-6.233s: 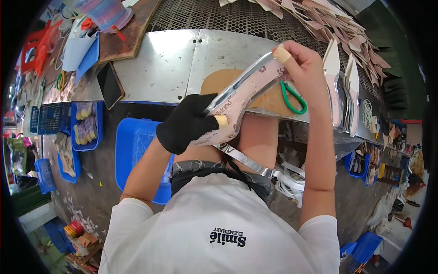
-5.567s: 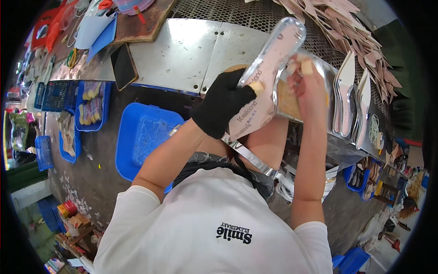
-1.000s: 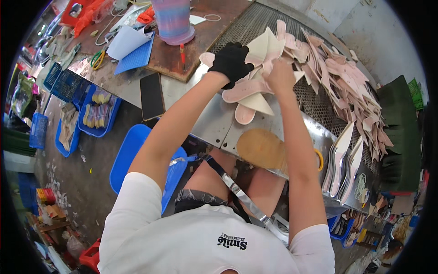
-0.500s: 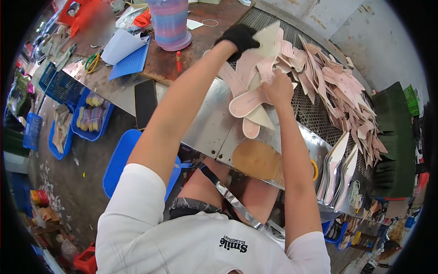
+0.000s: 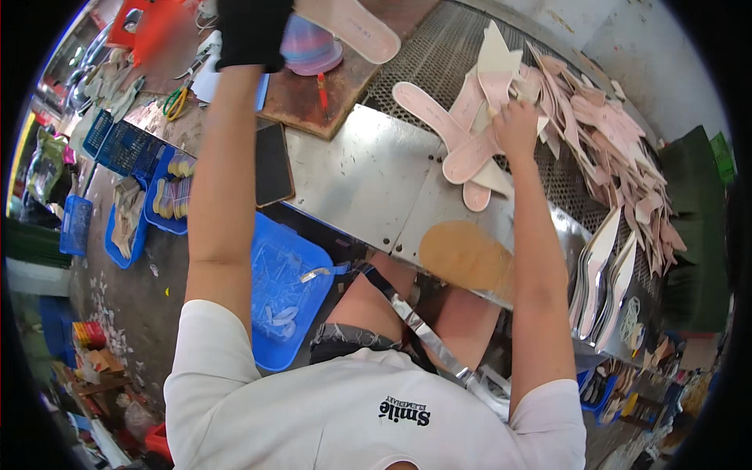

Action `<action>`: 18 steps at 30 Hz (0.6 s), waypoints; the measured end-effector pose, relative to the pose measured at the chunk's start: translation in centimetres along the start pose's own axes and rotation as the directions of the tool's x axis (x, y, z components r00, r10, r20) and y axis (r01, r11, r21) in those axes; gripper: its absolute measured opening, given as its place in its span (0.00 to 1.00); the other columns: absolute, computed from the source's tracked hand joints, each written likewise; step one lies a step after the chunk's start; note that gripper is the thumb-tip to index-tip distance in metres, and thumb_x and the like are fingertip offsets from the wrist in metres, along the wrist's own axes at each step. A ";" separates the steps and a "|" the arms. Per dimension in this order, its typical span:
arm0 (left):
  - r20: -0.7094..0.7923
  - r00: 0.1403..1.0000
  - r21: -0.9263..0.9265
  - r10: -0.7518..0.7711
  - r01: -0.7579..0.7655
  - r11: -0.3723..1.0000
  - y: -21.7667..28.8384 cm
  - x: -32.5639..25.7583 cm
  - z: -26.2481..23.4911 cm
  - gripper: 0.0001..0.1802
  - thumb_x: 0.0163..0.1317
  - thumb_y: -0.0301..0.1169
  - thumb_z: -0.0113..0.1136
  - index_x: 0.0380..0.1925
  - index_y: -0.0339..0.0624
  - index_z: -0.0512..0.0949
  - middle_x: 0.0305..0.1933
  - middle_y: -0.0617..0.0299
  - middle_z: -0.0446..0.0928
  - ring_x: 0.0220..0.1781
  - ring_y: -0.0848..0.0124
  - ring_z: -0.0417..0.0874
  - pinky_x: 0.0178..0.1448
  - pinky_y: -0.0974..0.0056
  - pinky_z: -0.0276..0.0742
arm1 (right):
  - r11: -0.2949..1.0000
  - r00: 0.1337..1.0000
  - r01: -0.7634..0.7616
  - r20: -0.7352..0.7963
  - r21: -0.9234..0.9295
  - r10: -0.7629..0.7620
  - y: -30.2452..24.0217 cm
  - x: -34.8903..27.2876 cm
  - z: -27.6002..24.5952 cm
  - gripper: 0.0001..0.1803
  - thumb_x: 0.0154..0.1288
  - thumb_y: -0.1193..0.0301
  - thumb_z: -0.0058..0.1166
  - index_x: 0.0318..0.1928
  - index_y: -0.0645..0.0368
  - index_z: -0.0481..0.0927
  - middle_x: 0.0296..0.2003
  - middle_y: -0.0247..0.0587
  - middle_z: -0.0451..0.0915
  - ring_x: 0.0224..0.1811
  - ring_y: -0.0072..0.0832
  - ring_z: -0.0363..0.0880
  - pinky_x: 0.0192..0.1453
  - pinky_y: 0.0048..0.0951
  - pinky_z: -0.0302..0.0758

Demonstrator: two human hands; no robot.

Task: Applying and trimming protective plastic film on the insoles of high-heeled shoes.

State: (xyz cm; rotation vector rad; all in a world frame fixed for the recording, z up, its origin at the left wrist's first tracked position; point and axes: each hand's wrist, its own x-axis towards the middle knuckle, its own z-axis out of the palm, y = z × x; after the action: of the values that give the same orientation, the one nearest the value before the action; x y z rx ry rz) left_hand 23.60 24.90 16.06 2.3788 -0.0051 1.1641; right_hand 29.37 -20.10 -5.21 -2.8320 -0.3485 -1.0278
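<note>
My left hand, in a black glove, is up at the top edge, with its fingertips cut off by the frame. From it a pale pink insole sticks out to the right, over the worktable. My right hand grips a pink insole in a crossed heap of insoles at the table's middle. Beside that one, another insole points to the left. A cream pointed piece stands up behind my right hand.
A big pile of pink insoles lies on dark mesh at the right; stacked insoles stand nearer me. A phone rests at the metal table's left edge, above a blue basin. A brown oval pad lies at the near edge.
My left hand has swung left and up from the heap, carrying an insole with it. My right hand stays at the heap. The whole view has shifted slightly.
</note>
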 end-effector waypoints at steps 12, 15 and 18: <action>0.494 0.854 -0.633 -0.163 0.481 0.606 11.5 -24.5 0.4 0.21 0.51 0.44 0.65 0.41 0.44 0.80 0.35 0.53 0.82 0.31 0.60 0.83 0.37 0.61 0.78 | 0.210 0.706 -0.672 0.700 0.710 -0.110 -10.9 -13.9 -21.1 0.21 0.56 0.74 0.57 0.51 0.68 0.73 0.44 0.33 0.76 0.46 0.18 0.72 0.52 0.21 0.69; 0.744 0.658 -0.366 0.120 0.251 0.896 8.1 -28.7 -0.4 0.16 0.54 0.42 0.62 0.35 0.41 0.80 0.29 0.55 0.81 0.27 0.61 0.81 0.35 0.59 0.75 | 0.504 0.646 -0.616 0.755 0.606 -0.118 -8.0 -16.0 -20.3 0.16 0.55 0.71 0.58 0.43 0.66 0.78 0.40 0.35 0.78 0.43 0.24 0.75 0.47 0.26 0.71; 0.982 0.148 -0.160 0.120 0.298 0.941 5.8 -32.9 -2.2 0.15 0.53 0.42 0.61 0.29 0.40 0.80 0.28 0.55 0.80 0.27 0.60 0.81 0.35 0.60 0.74 | 0.864 0.905 -0.200 0.425 0.461 -0.018 -8.0 -18.3 -18.7 0.16 0.52 0.70 0.59 0.41 0.65 0.79 0.38 0.42 0.78 0.41 0.37 0.76 0.47 0.34 0.71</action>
State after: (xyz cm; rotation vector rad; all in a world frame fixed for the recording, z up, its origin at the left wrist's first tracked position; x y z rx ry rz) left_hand -0.21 13.98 -4.73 2.2920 -0.4574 -0.6896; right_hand 2.15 -18.92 -2.50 -2.5225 -0.4313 -0.2366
